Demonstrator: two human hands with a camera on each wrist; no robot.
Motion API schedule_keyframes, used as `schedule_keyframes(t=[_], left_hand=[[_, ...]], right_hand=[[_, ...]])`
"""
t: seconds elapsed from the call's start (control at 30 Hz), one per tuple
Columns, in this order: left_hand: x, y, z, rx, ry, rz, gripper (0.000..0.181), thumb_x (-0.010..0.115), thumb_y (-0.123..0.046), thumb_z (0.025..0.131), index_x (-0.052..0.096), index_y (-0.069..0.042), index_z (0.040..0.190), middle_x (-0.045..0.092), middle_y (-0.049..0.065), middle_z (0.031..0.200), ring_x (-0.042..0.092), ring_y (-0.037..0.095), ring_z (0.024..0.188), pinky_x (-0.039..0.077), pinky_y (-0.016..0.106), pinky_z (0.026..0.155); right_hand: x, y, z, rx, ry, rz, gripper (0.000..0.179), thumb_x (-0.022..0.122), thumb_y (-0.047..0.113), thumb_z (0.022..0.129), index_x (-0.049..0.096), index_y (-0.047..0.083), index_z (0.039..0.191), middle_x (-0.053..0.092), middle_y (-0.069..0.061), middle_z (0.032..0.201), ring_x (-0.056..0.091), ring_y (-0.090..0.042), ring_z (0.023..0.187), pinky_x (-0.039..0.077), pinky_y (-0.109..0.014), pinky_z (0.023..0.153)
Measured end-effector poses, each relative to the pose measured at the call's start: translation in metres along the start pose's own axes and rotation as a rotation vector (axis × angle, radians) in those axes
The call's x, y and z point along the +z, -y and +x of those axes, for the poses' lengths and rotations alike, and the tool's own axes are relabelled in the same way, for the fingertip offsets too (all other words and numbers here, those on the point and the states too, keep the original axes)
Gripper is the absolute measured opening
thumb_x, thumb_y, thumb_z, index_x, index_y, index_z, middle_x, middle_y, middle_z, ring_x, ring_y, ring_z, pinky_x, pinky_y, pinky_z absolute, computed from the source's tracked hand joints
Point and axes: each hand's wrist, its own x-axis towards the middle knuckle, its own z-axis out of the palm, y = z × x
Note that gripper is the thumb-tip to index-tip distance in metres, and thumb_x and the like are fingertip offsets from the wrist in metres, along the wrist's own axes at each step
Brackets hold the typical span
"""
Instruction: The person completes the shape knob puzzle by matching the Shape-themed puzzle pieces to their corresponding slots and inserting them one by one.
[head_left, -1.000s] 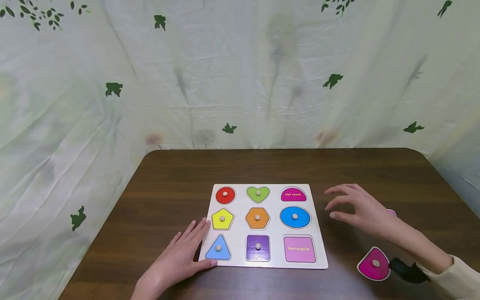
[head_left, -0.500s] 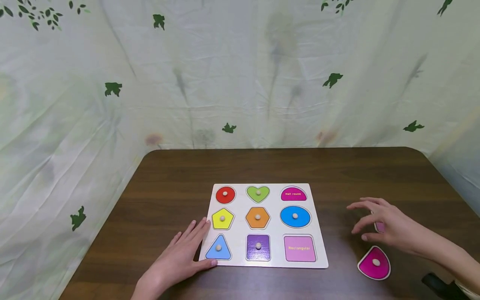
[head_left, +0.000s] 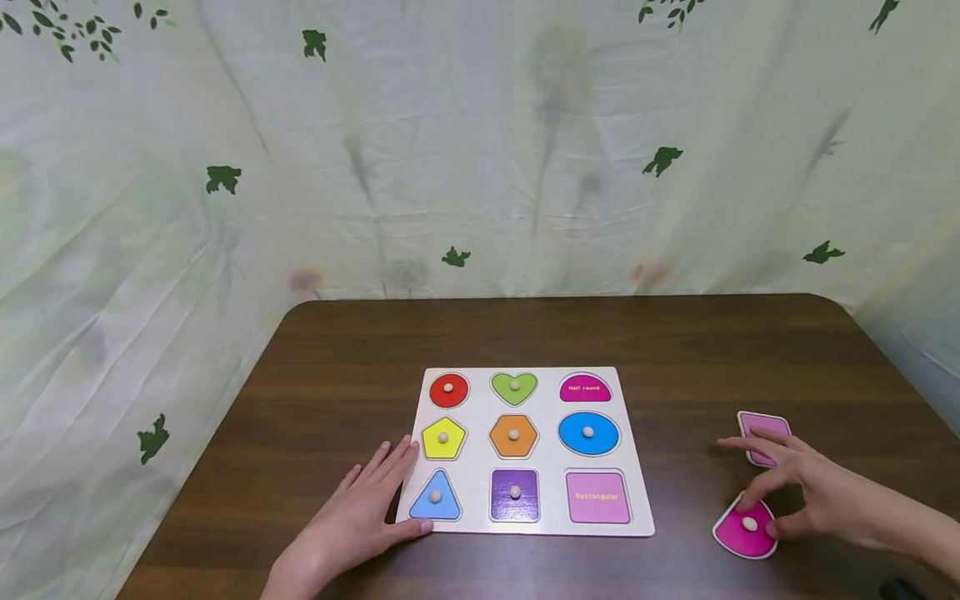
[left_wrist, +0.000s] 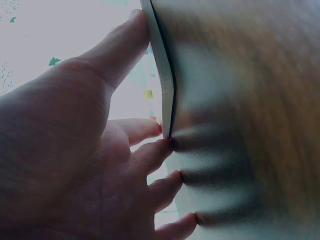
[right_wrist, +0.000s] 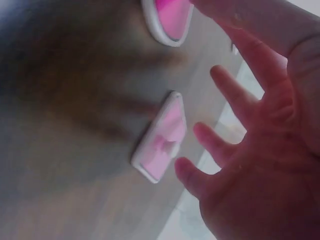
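Observation:
A white shape-puzzle board lies on the table. My left hand rests at its left edge, thumb on the near corner and fingers spread along the side; in the left wrist view the fingertips touch the board edge and tabletop. A magenta half-round puzzle piece with a pale knob lies right of the board. Over it is my right hand, index finger and thumb apart on either side of the knob, the other fingers extended. Whether those fingertips touch the piece is unclear. Behind lies a pink rectangular piece, partly covered by the fingers.
Knobbed shapes sit in the board, among them a purple square and a blue oval. The labelled recesses "Half round" and "Rectangular" hold no piece. A leaf-patterned curtain hangs behind the brown table.
My right hand has moved right and toward the near side, from beside the board to the half-round piece, uncovering part of the rectangular piece. The left hand stays in place.

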Motion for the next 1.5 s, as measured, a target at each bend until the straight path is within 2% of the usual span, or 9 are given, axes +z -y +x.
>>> schedule_keyframes(t=[0.2,0.37,0.6,0.8,1.17,1.5], left_hand=[[0.0,0.0,0.001,-0.015,0.016,0.003,0.105,0.073,-0.067,0.073,0.03,-0.018,0.156,0.024,0.001,0.161,0.016,0.033,0.148,0.017,0.064,0.112],[0.0,0.0,0.0,-0.016,0.018,-0.006,0.105,0.073,-0.067,0.073,0.03,-0.019,0.156,0.025,0.001,0.161,0.016,0.033,0.148,0.017,0.065,0.112],[0.0,0.0,0.0,-0.01,0.013,-0.005,0.105,0.074,-0.066,0.073,0.03,-0.019,0.156,0.025,0.001,0.161,0.016,0.033,0.148,0.016,0.064,0.112],[0.0,0.0,-0.001,-0.007,0.006,-0.01,0.104,0.073,-0.067,0.074,0.03,-0.019,0.156,0.024,0.0,0.161,0.016,0.032,0.148,0.017,0.063,0.113],[0.0,0.001,-0.001,-0.009,0.007,-0.01,0.104,0.073,-0.067,0.074,0.03,-0.02,0.156,0.024,-0.001,0.162,0.016,0.032,0.148,0.017,0.063,0.113],[-0.001,0.0,-0.002,-0.002,-0.002,-0.012,0.103,0.074,-0.065,0.074,0.031,-0.02,0.156,0.024,0.0,0.162,0.016,0.032,0.148,0.017,0.063,0.113]], right_hand=[[0.007,0.002,-0.007,0.016,-0.035,-0.054,0.051,0.094,0.014,0.058,0.071,0.046,0.09,0.053,0.004,0.138,0.02,-0.004,0.137,0.018,-0.008,0.09],[0.014,0.004,-0.01,0.032,-0.074,-0.045,0.052,0.095,0.014,0.056,0.07,0.047,0.088,0.054,0.004,0.134,0.024,-0.006,0.13,0.017,-0.012,0.09],[0.018,0.005,-0.01,-0.022,-0.137,-0.055,0.054,0.094,0.012,0.054,0.071,0.046,0.089,0.057,0.005,0.123,0.03,-0.006,0.124,0.018,-0.012,0.094],[0.019,0.006,-0.009,-0.049,-0.157,-0.062,0.054,0.094,0.011,0.054,0.069,0.044,0.088,0.056,0.007,0.116,0.035,-0.004,0.118,0.022,-0.012,0.094],[0.02,0.018,0.005,0.077,-0.148,-0.012,0.046,0.091,0.012,0.066,0.068,0.043,0.092,0.056,0.008,0.115,0.04,-0.003,0.112,0.03,-0.009,0.087],[0.024,0.029,0.026,0.121,-0.157,-0.009,0.04,0.089,0.018,0.072,0.069,0.045,0.093,0.057,0.01,0.116,0.044,-0.005,0.11,0.04,-0.017,0.084]])
